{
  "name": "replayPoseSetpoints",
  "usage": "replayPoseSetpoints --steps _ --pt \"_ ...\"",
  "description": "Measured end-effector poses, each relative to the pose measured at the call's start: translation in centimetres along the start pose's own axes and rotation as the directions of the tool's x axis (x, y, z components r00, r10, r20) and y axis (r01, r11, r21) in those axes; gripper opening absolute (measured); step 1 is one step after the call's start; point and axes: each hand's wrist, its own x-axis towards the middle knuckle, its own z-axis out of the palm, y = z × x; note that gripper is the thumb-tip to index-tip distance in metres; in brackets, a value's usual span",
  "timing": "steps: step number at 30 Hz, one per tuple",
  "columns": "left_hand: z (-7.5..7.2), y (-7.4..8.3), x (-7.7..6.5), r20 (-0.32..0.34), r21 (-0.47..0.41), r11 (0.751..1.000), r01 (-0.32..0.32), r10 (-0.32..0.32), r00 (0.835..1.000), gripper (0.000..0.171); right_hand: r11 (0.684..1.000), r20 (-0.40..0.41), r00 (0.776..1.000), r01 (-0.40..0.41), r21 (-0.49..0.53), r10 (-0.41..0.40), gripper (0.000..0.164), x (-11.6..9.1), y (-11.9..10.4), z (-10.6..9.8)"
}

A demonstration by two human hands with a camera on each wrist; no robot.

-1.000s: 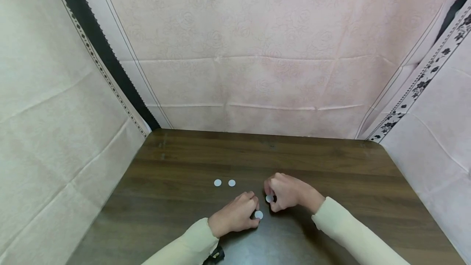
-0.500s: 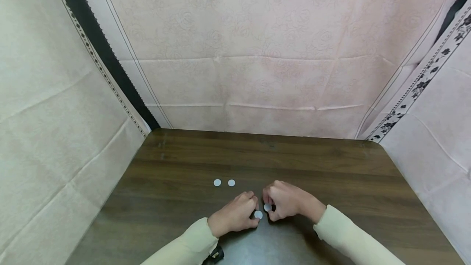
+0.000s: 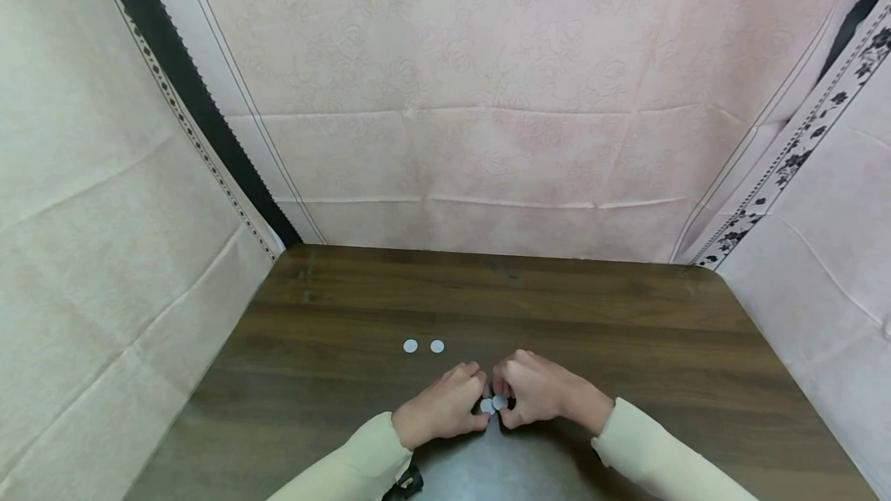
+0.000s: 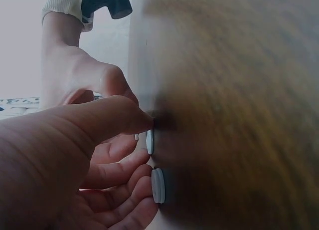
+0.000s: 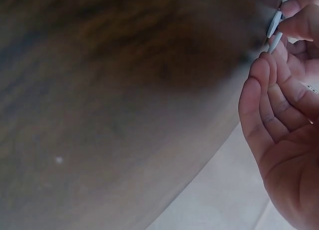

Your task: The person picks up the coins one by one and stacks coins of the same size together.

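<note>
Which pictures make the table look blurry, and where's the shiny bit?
Head view: the table looks fairly clear, with a pale shine at the bottom middle and a dark shadow below the right hand; left wrist view: the table is smeary, but the discs look crisper; right wrist view: the table is blurry and dim.

Brown wood-grain table (image 3: 334, 292); pale creased cloth (image 3: 487, 60) behind; floral-bordered cloth (image 3: 828, 269) right; black strip (image 3: 202, 99) left.

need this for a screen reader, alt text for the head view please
Left hand and right hand each curl around a white disc at a dark wooden table, the discs appearing to touch. Farther back, two more white discs lie side by side, apart.
</note>
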Motion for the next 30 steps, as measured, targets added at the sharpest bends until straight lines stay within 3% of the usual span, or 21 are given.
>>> replayPoseSetpoints --steps 8,30 --pt "-0.04 0.06 0.04 0.036 -0.018 1.000 0.022 -0.021 0.999 0.022 0.998 -0.005 1.000 -0.029 0.047 0.029 0.015 -0.08 -0.01 0.52" --pt "0.26 -0.32 0.09 0.001 -0.009 1.000 -0.015 0.015 1.000 0.019 0.999 -0.062 0.998 -0.005 0.051 0.008 0.014 -0.05 -0.63 1.02"
